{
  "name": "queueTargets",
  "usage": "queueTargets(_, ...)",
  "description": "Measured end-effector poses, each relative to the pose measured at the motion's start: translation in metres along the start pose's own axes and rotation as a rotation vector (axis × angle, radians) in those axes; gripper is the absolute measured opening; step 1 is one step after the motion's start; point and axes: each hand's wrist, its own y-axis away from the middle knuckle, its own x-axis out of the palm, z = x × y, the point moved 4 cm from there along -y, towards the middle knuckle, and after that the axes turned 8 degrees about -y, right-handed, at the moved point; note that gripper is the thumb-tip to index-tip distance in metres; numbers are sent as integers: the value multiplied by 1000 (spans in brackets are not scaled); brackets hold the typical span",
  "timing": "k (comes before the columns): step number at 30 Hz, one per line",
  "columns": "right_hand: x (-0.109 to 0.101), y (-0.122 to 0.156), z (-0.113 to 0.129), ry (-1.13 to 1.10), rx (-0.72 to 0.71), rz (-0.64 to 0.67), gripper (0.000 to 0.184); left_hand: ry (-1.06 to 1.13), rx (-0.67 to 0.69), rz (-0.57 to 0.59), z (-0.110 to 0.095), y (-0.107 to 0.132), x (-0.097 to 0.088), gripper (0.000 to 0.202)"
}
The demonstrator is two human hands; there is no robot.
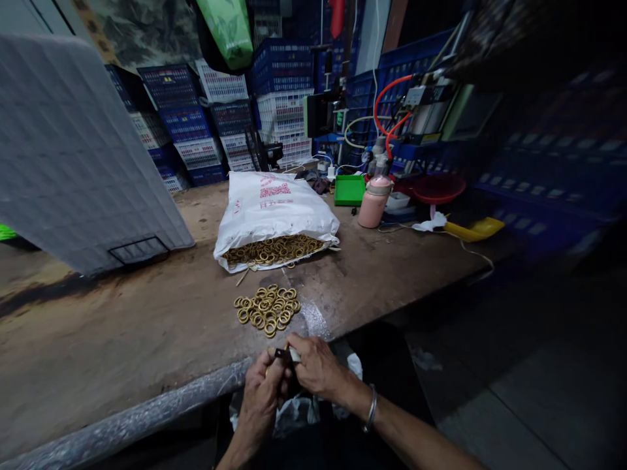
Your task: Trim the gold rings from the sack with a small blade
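My left hand (262, 388) and my right hand (321, 369) meet at the front edge of the workbench, fingers closed. Between the fingertips is a small dark flat piece (282, 353) with a hole near its end. A pale piece (294, 354) lies against my right fingers; whether the two pieces are one tool I cannot tell. A glint of brass shows at the fingertips, mostly hidden by them. Just beyond my hands lies a loose pile of brass rings (268, 307). Behind it a white woven sack (279, 205) rests on its side, its mouth full of more rings.
A grey-white panel (83, 156) stands on the workbench (147, 320) at left. To the right are a pink bottle (375, 203), a green tray (349, 190), a red dish (438, 188) and a yellow scoop (475, 228). Stacked crates (181, 121) line the back.
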Motion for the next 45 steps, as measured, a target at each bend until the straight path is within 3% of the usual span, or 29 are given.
queueTargets(4,0,0,1,133,8,21,24,-33,8,-55,-1,-1,-1,37)
queueTargets(12,-1,-1,12,193,22,21,24,-64,63,-86,-7,-2,-3,40)
queueTargets(15,-1,-5,9,231,36,25,26,-97,78,-62,-12,5,-4,40)
queueTargets(18,-10,-13,-2,318,132,-21,29,-131,52,41,-17,17,-1,37)
queueTargets(20,-14,-18,-8,350,164,-59,30,-81,16,122,-17,23,3,36)
queueTargets(23,-12,-27,-7,316,95,-87,28,94,-55,159,-10,21,2,37)
queueTargets(28,9,-36,5,270,-37,-98,30,293,-51,69,1,10,-14,33)
queueTargets(32,17,-39,9,321,-31,-72,37,417,-117,29,2,11,-25,29)
queueTargets(38,17,-42,9,360,10,-59,35,658,-240,26,10,4,-33,24)
queueTargets(42,18,-42,10,386,9,-86,32,666,-269,-6,13,-3,-34,21)
queueTargets(45,15,-42,12,383,-19,-104,29,487,-267,-20,14,-10,-39,25)
